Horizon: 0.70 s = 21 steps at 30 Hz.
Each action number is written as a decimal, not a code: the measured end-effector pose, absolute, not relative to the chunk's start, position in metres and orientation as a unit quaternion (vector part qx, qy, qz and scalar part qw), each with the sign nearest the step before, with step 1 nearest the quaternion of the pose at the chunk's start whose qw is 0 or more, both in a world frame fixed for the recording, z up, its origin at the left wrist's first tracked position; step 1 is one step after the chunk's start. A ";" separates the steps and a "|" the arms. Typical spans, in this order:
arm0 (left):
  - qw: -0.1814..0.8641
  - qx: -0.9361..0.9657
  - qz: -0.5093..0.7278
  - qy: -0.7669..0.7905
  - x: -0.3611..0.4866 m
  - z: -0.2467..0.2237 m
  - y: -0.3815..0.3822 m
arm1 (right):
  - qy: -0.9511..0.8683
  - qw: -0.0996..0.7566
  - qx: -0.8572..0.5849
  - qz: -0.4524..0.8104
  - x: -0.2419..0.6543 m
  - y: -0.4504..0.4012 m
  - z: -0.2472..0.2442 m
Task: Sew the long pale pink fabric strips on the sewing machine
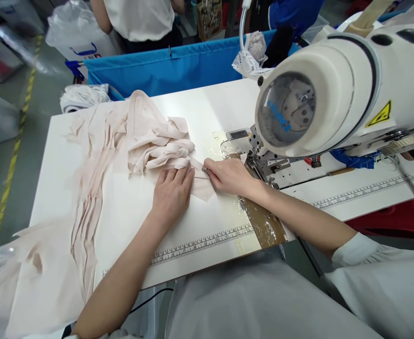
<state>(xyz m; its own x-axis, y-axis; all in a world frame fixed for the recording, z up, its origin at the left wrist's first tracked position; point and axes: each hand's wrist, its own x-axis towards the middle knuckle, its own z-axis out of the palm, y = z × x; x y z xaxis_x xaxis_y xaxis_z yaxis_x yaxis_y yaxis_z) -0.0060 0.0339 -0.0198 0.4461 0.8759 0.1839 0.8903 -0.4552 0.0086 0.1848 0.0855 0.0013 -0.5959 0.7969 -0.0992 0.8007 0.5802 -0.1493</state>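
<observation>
My left hand (172, 190) lies palm down on the white table, its fingertips resting on the front edge of a bunched pile of pale pink fabric (160, 146). Close beside it, my right hand (226, 175) is closed in a pinch around a small grey metal tool (204, 170), whose kind I cannot make out. A flat pale pink fabric piece (202, 188) sits under and between the two hands. Just beyond my right hand is the presser foot area of a sewing machine (305, 94).
More pink fabric pieces (90, 202) run down the table's left side and hang over its edge. Measuring tapes (203, 245) line the front edge of the table (122, 235). A blue cloth bin (164, 68) stands behind, with a person (139, 19) beyond it.
</observation>
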 end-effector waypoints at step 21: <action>0.009 -0.850 -0.119 -0.512 0.007 -0.024 0.024 | 0.885 -0.065 0.438 -0.145 0.183 0.097 -0.013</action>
